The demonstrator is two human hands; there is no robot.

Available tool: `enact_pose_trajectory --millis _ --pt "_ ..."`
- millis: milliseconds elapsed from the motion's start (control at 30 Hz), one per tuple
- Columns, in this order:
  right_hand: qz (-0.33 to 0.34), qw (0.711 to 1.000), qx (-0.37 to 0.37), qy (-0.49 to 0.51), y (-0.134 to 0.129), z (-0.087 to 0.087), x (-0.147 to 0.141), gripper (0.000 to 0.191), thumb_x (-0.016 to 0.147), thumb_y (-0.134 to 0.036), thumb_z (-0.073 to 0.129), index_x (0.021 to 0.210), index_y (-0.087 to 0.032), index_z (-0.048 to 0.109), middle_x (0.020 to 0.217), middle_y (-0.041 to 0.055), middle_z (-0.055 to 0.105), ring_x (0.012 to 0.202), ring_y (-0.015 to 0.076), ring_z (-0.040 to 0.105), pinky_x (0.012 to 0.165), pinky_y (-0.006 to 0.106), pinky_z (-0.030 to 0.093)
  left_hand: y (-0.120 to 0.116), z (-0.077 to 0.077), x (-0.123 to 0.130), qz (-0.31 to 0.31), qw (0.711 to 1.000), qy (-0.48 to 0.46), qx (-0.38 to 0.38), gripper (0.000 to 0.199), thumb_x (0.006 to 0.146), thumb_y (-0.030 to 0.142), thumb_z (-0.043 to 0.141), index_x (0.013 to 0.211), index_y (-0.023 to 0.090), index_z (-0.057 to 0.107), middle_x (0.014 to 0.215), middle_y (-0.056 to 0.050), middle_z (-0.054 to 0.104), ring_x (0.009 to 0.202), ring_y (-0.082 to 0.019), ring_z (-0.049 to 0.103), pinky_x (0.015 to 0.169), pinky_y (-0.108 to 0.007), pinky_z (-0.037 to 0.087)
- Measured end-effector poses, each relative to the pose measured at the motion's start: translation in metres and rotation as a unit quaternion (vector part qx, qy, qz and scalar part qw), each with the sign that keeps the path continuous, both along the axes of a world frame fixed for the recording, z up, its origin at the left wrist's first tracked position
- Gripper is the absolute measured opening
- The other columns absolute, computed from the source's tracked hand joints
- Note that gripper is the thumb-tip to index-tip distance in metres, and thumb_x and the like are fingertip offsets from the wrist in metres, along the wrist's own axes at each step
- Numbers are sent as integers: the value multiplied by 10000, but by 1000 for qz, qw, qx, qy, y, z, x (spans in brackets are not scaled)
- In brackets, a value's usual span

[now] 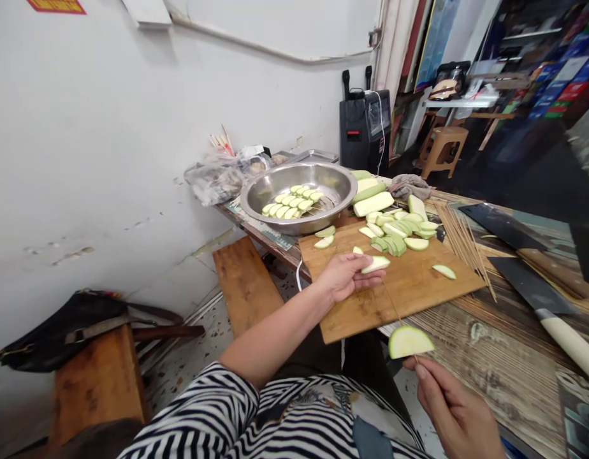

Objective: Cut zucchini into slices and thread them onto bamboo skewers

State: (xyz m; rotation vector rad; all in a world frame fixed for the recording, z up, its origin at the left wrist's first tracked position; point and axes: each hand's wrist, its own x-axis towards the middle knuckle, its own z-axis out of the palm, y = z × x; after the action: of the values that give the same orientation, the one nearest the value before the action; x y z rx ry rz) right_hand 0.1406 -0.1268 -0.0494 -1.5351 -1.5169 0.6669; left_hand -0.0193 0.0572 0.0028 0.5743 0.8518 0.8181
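Between the thumb and fingers of my left hand is a pale green vegetable slice, held over the left part of the wooden cutting board. My right hand is closed on a thin wooden skewer at the lower right. A half-round slice is threaded on that skewer near my right fingertips, and the skewer's far end points up toward my left hand. Cut slices lie heaped at the back of the board. Skewered slices rest in a metal basin.
Bare skewers lie right of the board, beside a cleaver with a pale handle and another dark-bladed knife. Larger vegetable pieces and a grey cloth sit behind. Wooden benches stand at left.
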Motion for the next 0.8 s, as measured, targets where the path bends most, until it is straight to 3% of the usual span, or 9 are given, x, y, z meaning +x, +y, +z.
enact_pose_trajectory --millis 300,500,800 --pt "7 1000 -11 2 -3 -2 1 285 867 -372 518 907 -156 699 515 -6 569 425 112 524 437 167 443 -5 3 3 -5 1000 5 19 112 856 112 543 823 55 634 843 -138 698 677 -155 684 631 -247 551" --pt "14 999 -48 4 -7 -12 8 323 880 -379 510 999 -141 693 524 -10 553 462 115 545 463 157 456 -6 4 4 -1 1000 11 23 102 854 107 546 816 53 623 832 -144 695 673 -161 685 622 -248 551" --pt "20 999 -22 -22 -6 -10 10 295 874 -353 527 995 -157 710 708 46 702 519 112 611 533 142 493 -8 8 4 4 999 28 37 81 853 82 538 788 71 586 804 -120 689 662 -161 691 609 -239 552"
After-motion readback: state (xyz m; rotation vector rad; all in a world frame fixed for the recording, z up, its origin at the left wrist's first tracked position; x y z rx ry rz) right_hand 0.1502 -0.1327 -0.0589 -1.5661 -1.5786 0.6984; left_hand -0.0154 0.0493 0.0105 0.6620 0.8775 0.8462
